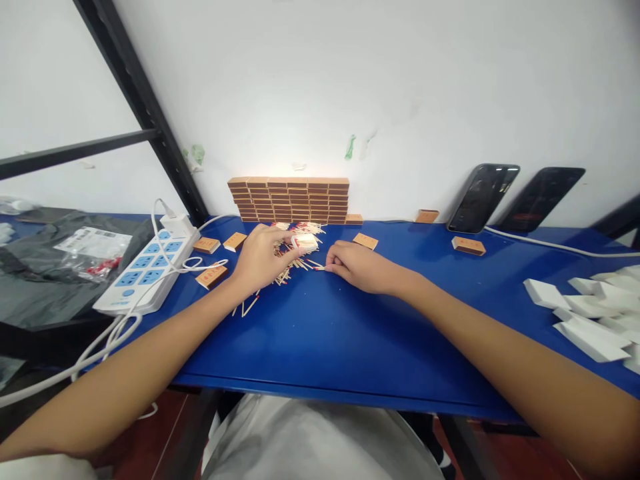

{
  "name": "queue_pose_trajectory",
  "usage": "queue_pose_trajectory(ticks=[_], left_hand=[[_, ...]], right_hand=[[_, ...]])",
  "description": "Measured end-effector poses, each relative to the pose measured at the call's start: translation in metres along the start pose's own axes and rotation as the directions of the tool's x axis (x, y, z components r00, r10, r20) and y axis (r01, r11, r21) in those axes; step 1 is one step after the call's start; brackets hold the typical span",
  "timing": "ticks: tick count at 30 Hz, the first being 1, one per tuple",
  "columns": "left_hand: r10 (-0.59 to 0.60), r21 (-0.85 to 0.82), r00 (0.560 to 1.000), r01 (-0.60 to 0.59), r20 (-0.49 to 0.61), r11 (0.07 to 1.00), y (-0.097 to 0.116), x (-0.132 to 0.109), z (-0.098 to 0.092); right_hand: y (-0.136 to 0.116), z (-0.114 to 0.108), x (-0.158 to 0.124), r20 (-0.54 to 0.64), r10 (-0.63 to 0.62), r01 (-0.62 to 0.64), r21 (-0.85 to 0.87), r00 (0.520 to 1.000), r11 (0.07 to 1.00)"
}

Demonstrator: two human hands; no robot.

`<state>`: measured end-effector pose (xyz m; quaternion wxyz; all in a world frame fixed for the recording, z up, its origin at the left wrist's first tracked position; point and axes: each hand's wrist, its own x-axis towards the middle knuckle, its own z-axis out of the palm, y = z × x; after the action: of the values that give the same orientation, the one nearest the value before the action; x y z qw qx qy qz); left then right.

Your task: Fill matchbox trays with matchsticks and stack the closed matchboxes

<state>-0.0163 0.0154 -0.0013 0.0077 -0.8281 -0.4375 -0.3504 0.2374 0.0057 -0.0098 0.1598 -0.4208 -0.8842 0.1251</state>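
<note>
My left hand (263, 257) is closed around a white matchbox tray (305, 244) filled with red-tipped matches, held just above the blue tabletop. Under and beside it lies a loose pile of matches (285, 272), partly hidden by the hand. To the right, the fingers of my right hand (350, 265) pinch a match (320, 268) low over the table at the pile's edge. Behind both hands, a wall of stacked matchboxes (290, 200) stands against the white wall. A single matchbox (365, 241) lies just beyond my right hand.
A white power strip (150, 267) with cables lies on the left, near several loose matchboxes (212, 275). Two phones (484, 198) lean on the wall at the right. White paper trays (593, 320) are heaped at the far right. A dark plastic bag (45, 267) lies far left.
</note>
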Motion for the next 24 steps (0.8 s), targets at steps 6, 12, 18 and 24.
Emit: queue_pose_trajectory(ticks=[6,12,18,24], left_hand=[[0.06,-0.015,0.997,-0.059,0.043,0.998,-0.003,-0.001,0.003],[0.196,-0.161,0.97,-0.173,0.144,0.972,0.005,-0.002,0.002],[0.234,-0.239,0.966,-0.203,0.109,0.95,0.016,-0.003,-0.002],[0.264,-0.231,0.962,-0.241,0.071,0.943,0.015,-0.004,-0.001]], right_hand=[[0.001,-0.023,-0.001,-0.078,-0.006,0.008,0.027,0.997,1.0],[-0.006,-0.032,0.0,-0.146,0.011,0.01,0.142,0.989,0.99],[-0.009,-0.021,0.001,-0.161,-0.013,0.036,0.139,0.987,0.99],[-0.01,-0.02,0.001,-0.187,-0.023,0.052,0.15,0.982,0.987]])
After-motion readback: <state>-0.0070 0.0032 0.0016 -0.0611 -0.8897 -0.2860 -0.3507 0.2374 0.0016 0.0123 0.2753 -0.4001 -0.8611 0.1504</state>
